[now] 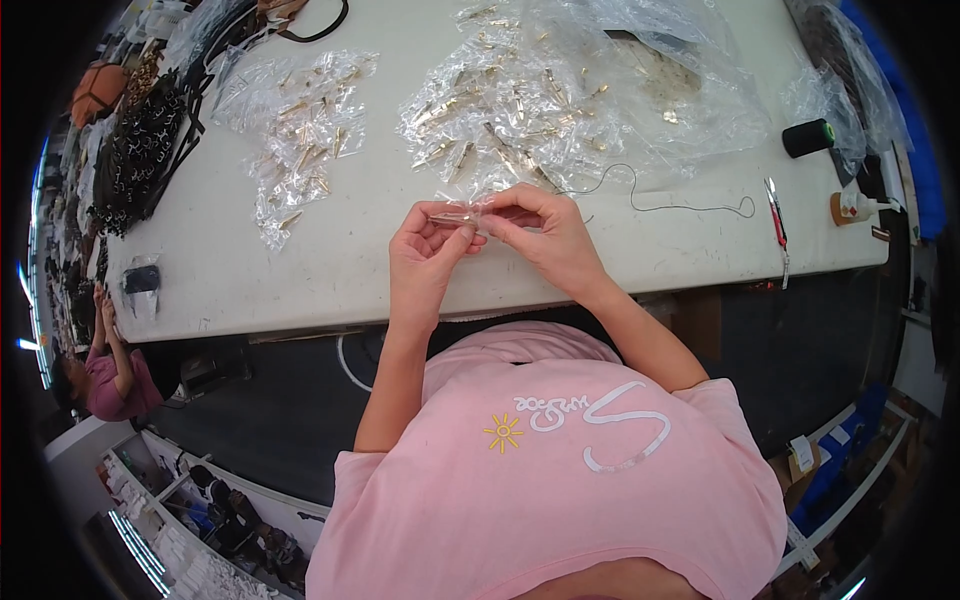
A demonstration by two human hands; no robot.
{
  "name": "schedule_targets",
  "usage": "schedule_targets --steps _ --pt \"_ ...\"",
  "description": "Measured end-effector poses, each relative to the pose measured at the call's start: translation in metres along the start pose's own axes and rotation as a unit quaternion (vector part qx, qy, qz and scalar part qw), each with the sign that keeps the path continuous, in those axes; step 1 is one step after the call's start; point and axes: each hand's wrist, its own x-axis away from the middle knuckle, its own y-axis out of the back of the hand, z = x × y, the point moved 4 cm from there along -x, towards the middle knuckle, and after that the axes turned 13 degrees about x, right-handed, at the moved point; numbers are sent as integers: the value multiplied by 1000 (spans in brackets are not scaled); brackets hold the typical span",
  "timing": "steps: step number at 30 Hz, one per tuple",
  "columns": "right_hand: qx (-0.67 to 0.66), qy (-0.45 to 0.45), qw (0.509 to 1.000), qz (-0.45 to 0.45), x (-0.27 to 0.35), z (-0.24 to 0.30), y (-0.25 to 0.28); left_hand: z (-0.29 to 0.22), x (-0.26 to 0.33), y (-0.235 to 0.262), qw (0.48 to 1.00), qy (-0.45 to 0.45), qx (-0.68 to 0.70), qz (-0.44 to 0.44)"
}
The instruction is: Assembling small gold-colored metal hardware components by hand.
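Note:
Near the table's front edge, both my hands pinch one small clear plastic bag (470,203) between them. My left hand (425,250) has its fingers curled round the bag's left part, where a small light-coloured piece shows; its kind is unclear. On the other side, my right hand (545,235) grips the bag with thumb and forefinger. Just beyond my hands spreads a large heap of clear bags (520,100) with small gold-coloured metal pieces in them. A smaller pile of similar bags (310,125) lies to the left.
On the right lie a black thread spool (808,138), red-handled scissors (778,230) and a small bottle (855,207). A loose dark thread (690,207) trails across the white table (390,295). Black straps with metal rings (145,150) are heaped at left. Another person (115,375) works at the far left.

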Motion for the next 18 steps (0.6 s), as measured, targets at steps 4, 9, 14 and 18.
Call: schedule_targets --steps 4,9,14,18 --pt "-104 -53 993 33 2 -4 -6 3 1 -2 1000 13 -12 18" --pt "-63 -7 998 -26 -4 -4 1 -6 1 -6 1000 9 23 -13" --pt "-49 22 997 -51 -6 -2 3 -1 -6 -2 998 47 32 -35" --pt "-69 28 996 -55 -4 -3 6 -4 -5 -5 998 36 19 -52"
